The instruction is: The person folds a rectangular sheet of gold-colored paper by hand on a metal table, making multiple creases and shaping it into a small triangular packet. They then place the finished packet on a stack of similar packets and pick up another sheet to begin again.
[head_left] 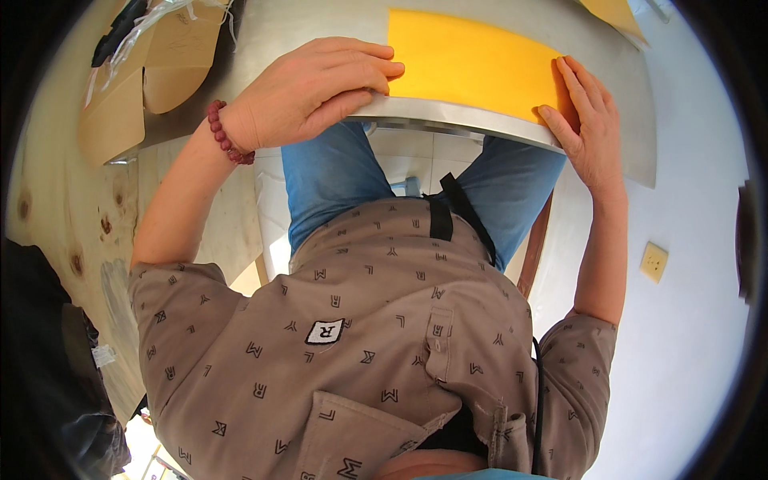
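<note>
Two hands — left hand [316, 92], right hand [588, 120] — press one yellow sheet [472, 64].

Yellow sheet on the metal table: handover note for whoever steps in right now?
Left hand: flat, palm down, fingertips on the left edge of the yellow sheet, wrist wearing a red bead bracelet. No grip, just pressing.
Right hand: flat on the sheet's right edge, fingers extended.
Sheet: lies flat on the metal table, near its front edge, unfolded as far as visible.
Nearby: brown cardboard pieces at the table's left; a second yellow piece at the far right.
Done: sheet laid flat and held at both sides.
Left: cannot tell from this view.
</note>
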Action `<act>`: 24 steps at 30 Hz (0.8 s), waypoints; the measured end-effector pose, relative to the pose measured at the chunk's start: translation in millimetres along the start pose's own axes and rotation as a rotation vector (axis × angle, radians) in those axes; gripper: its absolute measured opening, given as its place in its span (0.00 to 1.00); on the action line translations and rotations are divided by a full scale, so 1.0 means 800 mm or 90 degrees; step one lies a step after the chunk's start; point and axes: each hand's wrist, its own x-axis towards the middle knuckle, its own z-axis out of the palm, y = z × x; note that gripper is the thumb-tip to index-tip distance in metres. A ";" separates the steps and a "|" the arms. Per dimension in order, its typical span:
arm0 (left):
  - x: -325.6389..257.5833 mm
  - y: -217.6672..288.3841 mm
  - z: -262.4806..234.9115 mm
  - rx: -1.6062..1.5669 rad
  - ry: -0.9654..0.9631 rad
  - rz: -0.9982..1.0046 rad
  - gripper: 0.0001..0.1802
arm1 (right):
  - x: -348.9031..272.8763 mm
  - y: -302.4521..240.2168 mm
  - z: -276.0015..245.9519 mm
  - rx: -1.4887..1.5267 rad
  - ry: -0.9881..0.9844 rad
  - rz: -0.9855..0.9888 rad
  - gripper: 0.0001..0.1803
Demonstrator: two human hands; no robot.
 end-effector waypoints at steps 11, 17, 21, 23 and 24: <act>0.076 -0.022 0.020 0.095 0.022 0.062 0.19 | 0.009 -0.011 -0.019 0.043 -0.022 -0.001 0.37; 0.088 -0.028 0.026 0.131 0.000 -0.007 0.26 | 0.014 -0.020 -0.027 0.046 -0.035 0.045 0.33; 0.108 -0.031 0.028 0.141 -0.057 -0.007 0.31 | 0.027 -0.027 -0.030 0.024 -0.057 0.072 0.27; 0.115 -0.032 0.025 0.139 -0.073 0.003 0.32 | 0.036 -0.036 -0.028 -0.030 -0.074 0.085 0.24; 0.118 -0.032 0.023 0.137 -0.074 0.012 0.33 | 0.040 -0.041 -0.025 0.007 -0.056 0.068 0.23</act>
